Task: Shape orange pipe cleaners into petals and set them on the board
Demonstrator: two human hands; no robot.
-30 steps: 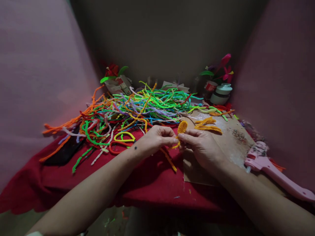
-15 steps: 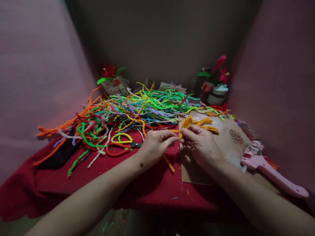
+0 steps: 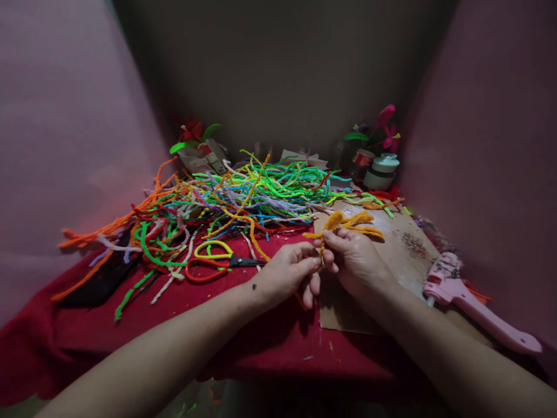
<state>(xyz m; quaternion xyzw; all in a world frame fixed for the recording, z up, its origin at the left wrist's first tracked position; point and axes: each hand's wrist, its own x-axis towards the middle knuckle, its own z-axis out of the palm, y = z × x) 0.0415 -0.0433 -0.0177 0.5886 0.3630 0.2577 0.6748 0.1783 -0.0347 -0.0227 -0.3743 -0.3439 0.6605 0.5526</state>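
My left hand (image 3: 289, 273) and my right hand (image 3: 354, 258) meet at the middle of a red-covered table (image 3: 152, 313). Both pinch the same orange pipe cleaner piece (image 3: 331, 223), whose looped, petal-like end stands up above my right fingers. A short orange tail pokes out to the left between the hands. Just behind them lie more bent orange pipe cleaner pieces (image 3: 363, 223) on a brown cardboard sheet (image 3: 404, 255).
A big tangle of coloured pipe cleaners (image 3: 226, 197) fills the table's back and left. Scissors with yellow and red handles (image 3: 213, 258) lie left of my hands. A pink glue gun (image 3: 474, 305) rests at the right. Finished flowers (image 3: 385, 125), a white jar (image 3: 378, 171) and boxes stand at the back.
The orange loop has turned from facing me to edge-on and tilted right. My hands have slid slightly right and lower, still pinched together on it.
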